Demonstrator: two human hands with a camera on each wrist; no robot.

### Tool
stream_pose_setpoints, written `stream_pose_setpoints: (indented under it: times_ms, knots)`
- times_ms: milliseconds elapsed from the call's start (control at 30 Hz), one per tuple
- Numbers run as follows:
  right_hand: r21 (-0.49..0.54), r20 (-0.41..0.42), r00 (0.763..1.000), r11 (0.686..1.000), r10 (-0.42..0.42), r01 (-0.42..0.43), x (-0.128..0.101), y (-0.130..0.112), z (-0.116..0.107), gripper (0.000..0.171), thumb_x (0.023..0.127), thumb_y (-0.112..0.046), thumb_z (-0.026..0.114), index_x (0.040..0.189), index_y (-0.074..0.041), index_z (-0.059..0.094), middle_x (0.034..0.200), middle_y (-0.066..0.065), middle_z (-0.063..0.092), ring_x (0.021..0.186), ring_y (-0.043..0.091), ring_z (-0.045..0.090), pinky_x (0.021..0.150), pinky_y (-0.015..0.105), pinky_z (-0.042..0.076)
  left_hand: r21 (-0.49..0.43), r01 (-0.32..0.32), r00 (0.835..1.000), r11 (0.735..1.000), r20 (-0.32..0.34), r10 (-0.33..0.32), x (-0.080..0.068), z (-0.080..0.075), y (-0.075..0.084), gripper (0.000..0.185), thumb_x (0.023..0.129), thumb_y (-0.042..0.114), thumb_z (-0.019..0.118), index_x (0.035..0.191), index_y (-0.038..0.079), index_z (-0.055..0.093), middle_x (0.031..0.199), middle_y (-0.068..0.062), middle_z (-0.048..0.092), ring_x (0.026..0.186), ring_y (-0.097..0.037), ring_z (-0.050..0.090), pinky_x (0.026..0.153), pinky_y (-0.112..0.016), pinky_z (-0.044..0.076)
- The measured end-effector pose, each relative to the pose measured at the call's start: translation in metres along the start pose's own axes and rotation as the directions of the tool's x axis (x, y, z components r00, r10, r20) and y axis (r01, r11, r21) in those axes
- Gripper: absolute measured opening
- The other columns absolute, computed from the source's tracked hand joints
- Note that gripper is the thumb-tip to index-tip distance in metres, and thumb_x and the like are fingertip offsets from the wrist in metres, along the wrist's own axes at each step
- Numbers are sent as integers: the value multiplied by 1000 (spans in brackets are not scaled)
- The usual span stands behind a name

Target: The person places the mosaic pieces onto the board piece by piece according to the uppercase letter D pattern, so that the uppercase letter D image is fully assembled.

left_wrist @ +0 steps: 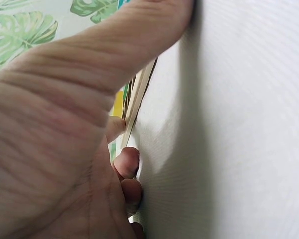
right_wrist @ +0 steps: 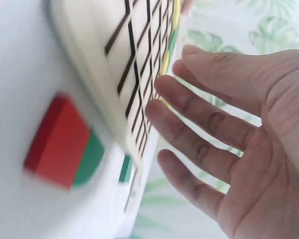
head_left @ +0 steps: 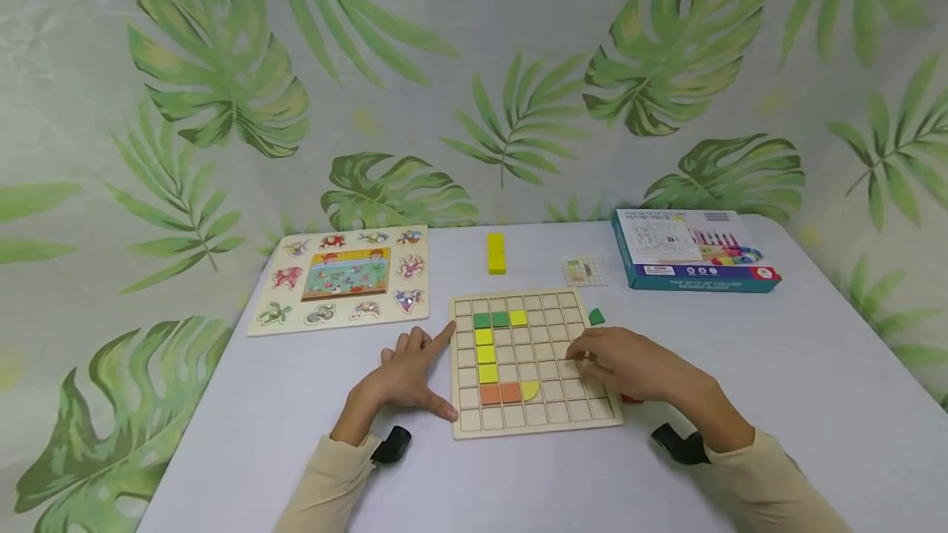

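A wooden grid board [head_left: 551, 323] lies on the white table. In its left part, two green tiles [head_left: 491, 320] and a yellow tile [head_left: 518, 317] form a row, with three yellow tiles [head_left: 485, 354] in a column below. Two orange tiles [head_left: 500, 393] and a yellow quarter-round tile [head_left: 530, 390] sit lower down. My left hand [head_left: 403, 373] touches the board's left edge with thumb and index finger spread apart. Over the board's right side hovers my right hand [head_left: 629, 360], fingers loosely bent; the right wrist view shows nothing in them.
Beside the board's right edge lie a red block [right_wrist: 65, 142] and green pieces [right_wrist: 89, 159]. Behind stand a yellow block stack [head_left: 496, 253], a small pattern card [head_left: 584, 271] and a boxed set [head_left: 696, 253]. An animal puzzle board [head_left: 289, 315] lies at the back left.
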State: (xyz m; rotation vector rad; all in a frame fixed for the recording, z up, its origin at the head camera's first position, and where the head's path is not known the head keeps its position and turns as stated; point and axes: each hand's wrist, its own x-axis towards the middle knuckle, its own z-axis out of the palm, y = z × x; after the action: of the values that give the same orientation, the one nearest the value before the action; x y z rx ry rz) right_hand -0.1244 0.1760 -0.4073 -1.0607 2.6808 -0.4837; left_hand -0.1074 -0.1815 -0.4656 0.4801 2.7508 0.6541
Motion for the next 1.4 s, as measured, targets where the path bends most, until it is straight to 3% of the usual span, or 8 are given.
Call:
stream_pose_setpoints:
  times_ms: [300, 533, 800, 1400]
  knots:
    - [35, 44, 991, 991, 124, -126, -16, 16, -9, 29, 88, -23, 77, 114, -13, 72, 109, -3, 68, 97, 16, 62, 87, 41, 53, -39, -15, 1000, 999, 3, 15, -7, -9, 9, 136, 54, 56, 94, 161, 17, 21, 102, -5, 33, 94, -24, 28, 69, -36, 18]
    - [54, 53, 984, 983, 173, -176, -21, 31, -11, 33, 85, -27, 80, 114, -13, 71, 109, -3, 67, 97, 17, 62, 86, 40, 53, -14, 1, 1000, 1000, 9, -1, -5, -6, 5, 137, 53, 58, 93, 162, 20, 19, 103, -4, 32, 94, -24, 28, 70, -36, 18]
    - [128, 143, 963, 960, 230, -249, -23, 43, -15, 33, 84, -25, 81, 112, -12, 70, 104, -2, 66, 97, 19, 59, 85, 40, 52, -9, 15, 1000, 1000, 19, -15, -2, -10, 8, 136, 55, 56, 94, 162, 19, 19, 103, -4, 32, 94, -23, 28, 70, -36, 19]
    - [158, 134, 977, 969, 167, -188, -20, 47, -5, 20, 87, -9, 76, 103, -19, 70, 97, -5, 64, 90, 14, 56, 82, 33, 52, 1, 46, 998, 999, 44, -46, -3, -13, 13, 134, 55, 53, 95, 162, 20, 20, 104, -5, 33, 94, -22, 29, 71, -37, 20]
